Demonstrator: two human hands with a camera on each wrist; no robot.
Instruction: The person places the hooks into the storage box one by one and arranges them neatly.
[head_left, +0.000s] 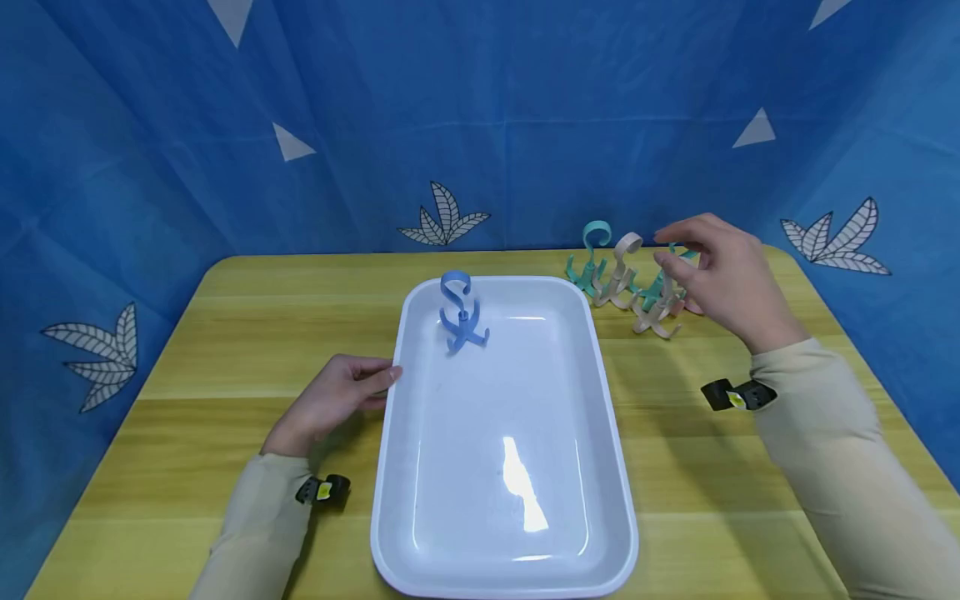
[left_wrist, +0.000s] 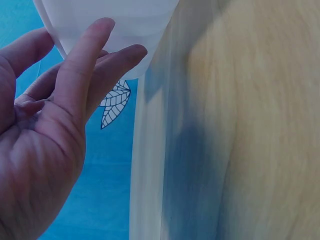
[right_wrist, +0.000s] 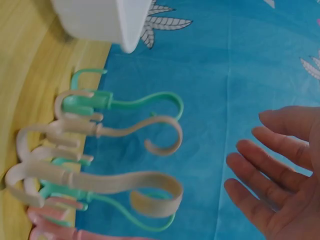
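1. My left hand (head_left: 341, 392) had the left rim of the white tray (head_left: 465, 433) between thumb and fingers, the thumb over the edge and the fingers along the outer wall.
2. My right hand (head_left: 731, 279) held nothing; its fingers were loosely bent and spread, with a clear gap to the thumb, at the far right of the table (head_left: 300, 292) beside a cluster of hooks.
3. In that cluster stood a green hook (head_left: 588, 275) at the left, then a beige hook (head_left: 618, 273), then a nearer beige hook (right_wrist: 97, 182) with a second green hook (right_wrist: 75, 193) just behind it, and a pink hook (right_wrist: 55, 231) at the right.
4. Their prongs sat so close that I could not tell which touched; the nearer beige curl crossed the second green one in the right wrist view, and from above my own fingers hid part of the right end.
5. The tray's right wall stood between the cluster and the blue hook (head_left: 463, 321).
6. That blue hook stood upright on its prongs inside the tray, in the far left corner, the only thing in there besides bright reflections.
7. Beyond the far table edge hung a blue cloth (head_left: 495, 100) with leaves and pale triangles.
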